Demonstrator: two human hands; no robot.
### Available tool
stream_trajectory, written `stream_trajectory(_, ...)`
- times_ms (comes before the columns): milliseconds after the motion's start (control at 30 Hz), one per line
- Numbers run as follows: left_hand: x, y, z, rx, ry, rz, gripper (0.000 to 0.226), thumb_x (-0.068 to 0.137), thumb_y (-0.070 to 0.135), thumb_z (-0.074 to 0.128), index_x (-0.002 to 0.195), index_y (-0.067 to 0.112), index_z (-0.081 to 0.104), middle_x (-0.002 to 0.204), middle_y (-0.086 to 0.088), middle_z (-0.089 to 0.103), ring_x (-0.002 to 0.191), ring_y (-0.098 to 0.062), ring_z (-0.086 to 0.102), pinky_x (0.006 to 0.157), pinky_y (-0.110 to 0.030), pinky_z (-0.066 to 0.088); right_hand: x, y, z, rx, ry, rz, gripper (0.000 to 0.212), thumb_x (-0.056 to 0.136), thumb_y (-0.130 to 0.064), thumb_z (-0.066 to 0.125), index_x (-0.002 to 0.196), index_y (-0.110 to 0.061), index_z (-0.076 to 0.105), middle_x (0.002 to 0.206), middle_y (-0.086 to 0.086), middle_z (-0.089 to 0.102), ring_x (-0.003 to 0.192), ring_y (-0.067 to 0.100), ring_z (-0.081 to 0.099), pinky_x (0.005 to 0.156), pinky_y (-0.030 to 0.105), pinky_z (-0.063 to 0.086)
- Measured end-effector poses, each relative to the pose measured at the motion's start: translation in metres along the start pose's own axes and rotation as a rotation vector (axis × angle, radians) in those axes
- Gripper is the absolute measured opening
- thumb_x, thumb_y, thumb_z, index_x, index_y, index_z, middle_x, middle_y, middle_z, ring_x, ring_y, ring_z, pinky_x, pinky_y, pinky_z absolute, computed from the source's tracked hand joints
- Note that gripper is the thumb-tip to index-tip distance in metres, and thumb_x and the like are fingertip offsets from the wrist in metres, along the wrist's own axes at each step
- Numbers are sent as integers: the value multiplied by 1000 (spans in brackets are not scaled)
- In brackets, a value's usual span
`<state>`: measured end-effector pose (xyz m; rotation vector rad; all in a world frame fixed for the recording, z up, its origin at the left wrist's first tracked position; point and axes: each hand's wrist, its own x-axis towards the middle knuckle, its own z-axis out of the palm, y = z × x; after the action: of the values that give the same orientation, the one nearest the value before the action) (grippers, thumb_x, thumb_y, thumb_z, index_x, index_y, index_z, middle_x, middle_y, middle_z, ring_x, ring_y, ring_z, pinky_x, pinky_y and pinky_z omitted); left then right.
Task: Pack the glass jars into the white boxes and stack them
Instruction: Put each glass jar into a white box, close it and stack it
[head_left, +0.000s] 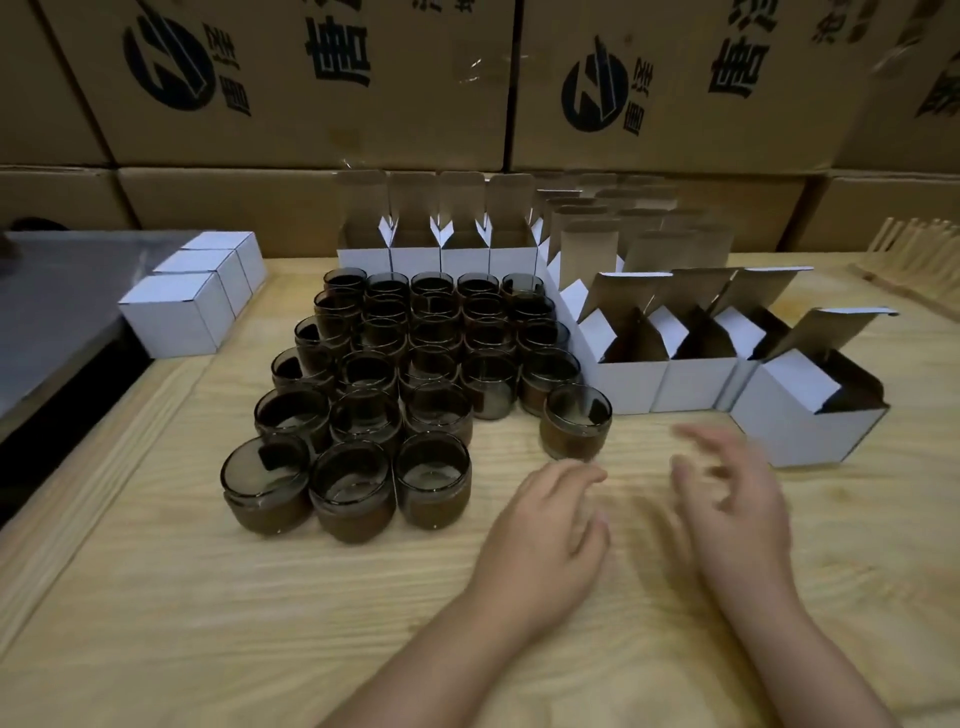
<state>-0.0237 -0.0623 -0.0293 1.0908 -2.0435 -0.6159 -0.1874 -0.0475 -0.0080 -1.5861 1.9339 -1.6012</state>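
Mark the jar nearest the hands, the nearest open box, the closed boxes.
Jar (571, 436): head view, front wall.
Open box (831, 439): head view, white front wall.
Closed boxes (169, 327): head view, nearest one's front face.

Your dark, smoky round glass jars (415, 364) stand upright and open-topped in a tight block, with one lone jar (574, 423) just off its near right corner. Beside them, to the right and behind, square white cardboard boxes (631, 384) stand with lids flapped open, the nearest box (810, 421) turned askew. Three closed white boxes (176, 317) sit in a row at far left.
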Motion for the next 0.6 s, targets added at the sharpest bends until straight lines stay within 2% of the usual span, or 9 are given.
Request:
stream_trajectory(33, 1, -2, 0, -22, -1, -40, 35, 95, 27, 52, 129, 21, 55, 128, 12, 51, 121, -3, 43, 105, -22, 35, 12, 5, -9, -73, 138, -1, 30, 87, -7, 63, 112, -22, 59, 124, 7, 52, 117, 19, 45, 96, 25, 35)
stream_trajectory(100, 4, -4, 0, -54, -12, -94, 31, 95, 27, 53, 125, 22, 57, 119, 14, 55, 113, -2, 46, 100, -22, 38, 43, 19, -32, -140, 331, 65, 54, 85, -19, 67, 134, -17, 43, 141, 14, 32, 132, 28, 29, 110, 41, 28)
stream_trajectory(167, 6, -5, -1, -81, -31, -117, 30, 95, 27, 53, 123, 23, 59, 112, 17, 55, 106, 0, 48, 96, -20, 40, 74, 33, -53, -184, 359, 192, 80, 81, -37, 71, 144, -24, 25, 151, 13, 18, 138, 34, 21, 109, 56, 27)
stream_trajectory(233, 9, -6, -1, -136, -18, -153, 28, 94, 26, 55, 121, 23, 60, 106, 19, 55, 100, 3, 50, 92, -19, 44, 94, 47, -64, -244, 271, 290, 89, 77, -45, 73, 146, -32, 18, 155, 10, 11, 140, 35, 16, 109, 59, 27)
stream_trajectory(333, 12, -8, -1, -208, 7, -205, 25, 93, 24, 57, 117, 24, 62, 104, 20, 57, 92, 10, 52, 83, -11, 45, 103, 67, -66, -244, 129, 329, 72, 80, -42, 72, 140, -33, 33, 152, 7, 12, 141, 32, 12, 109, 55, 29)
stream_trajectory(400, 13, -9, -1, -239, 9, -218, 23, 93, 23, 58, 115, 26, 62, 104, 20, 58, 90, 11, 53, 77, -5, 43, 100, 77, -68, -221, 73, 326, 56, 84, -39, 68, 134, -33, 44, 147, 3, 21, 138, 31, 21, 107, 53, 33)
stream_trajectory(500, 14, -10, -1, -268, 16, -231, 23, 93, 22, 58, 116, 24, 62, 108, 14, 62, 91, 6, 57, 82, -12, 47, 89, 78, -72, -177, 37, 299, 51, 84, -42, 67, 131, -34, 47, 142, -1, 25, 131, 28, 35, 103, 49, 38)
stream_trajectory(600, 14, -10, -2, -286, 16, -241, 26, 93, 22, 57, 119, 25, 61, 110, 11, 63, 93, 3, 59, 88, -19, 49, 72, 64, -74, -206, 53, 290, 51, 82, -43, 69, 128, -36, 49, 139, 1, 27, 129, 27, 37, 103, 47, 37)
